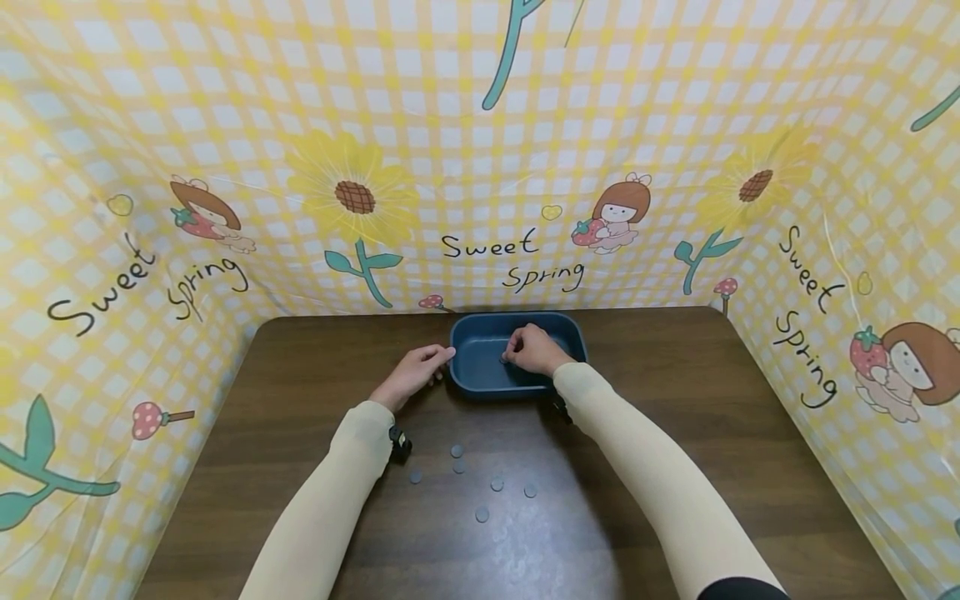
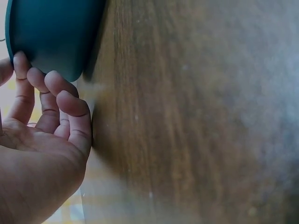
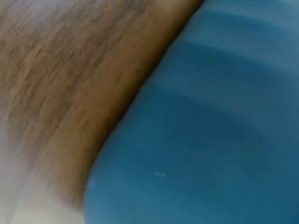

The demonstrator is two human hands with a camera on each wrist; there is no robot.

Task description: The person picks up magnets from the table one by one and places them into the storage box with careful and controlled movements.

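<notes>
A dark blue rectangular tray (image 1: 480,389) with rounded corners stands near the far edge of the wooden table. My left hand (image 1: 411,374) pinches the tray's left rim between thumb and index finger; in the left wrist view the other fingers of this hand (image 2: 51,121) curl loosely below the tray wall (image 2: 56,37). Inside the tray, my right hand (image 1: 534,350) reaches down with thumb and fingers pinched together on a small grey coin-like disc (image 1: 503,360). The right wrist view shows only the tray's outer wall (image 3: 196,140) and table, with the hand hidden.
Several more grey coin-like discs (image 1: 482,515) lie scattered on the brown wooden table (image 1: 300,400) in front of the tray, between the forearms. A yellow checked cloth (image 1: 465,167) with printed flowers surrounds the table at the back and both sides.
</notes>
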